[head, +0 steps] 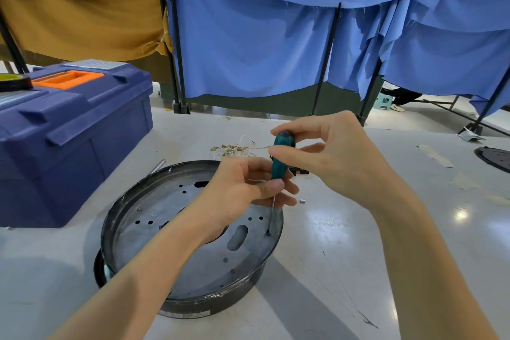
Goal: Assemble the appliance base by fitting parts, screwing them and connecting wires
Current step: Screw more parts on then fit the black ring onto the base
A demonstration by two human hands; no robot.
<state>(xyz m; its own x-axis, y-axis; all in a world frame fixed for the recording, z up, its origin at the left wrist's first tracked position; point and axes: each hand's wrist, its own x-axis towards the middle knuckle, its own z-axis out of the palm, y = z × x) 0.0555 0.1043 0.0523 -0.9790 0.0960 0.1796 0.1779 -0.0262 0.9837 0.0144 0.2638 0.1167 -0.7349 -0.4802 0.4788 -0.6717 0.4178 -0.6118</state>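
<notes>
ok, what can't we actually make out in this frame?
All head view:
Whether a screw sits under the screwdriver tip: too small, and the tip covers it.
Centre opening of the base: hidden by the left hand and forearm.
Label on the base wall: blurred, unreadable.
Black part on the table: cut off by the right edge.
Black connector: mostly behind the right hand.

Blue curtains [262, 36] and mustard cloth [77, 8] behind glossy white table [331, 243].
</notes>
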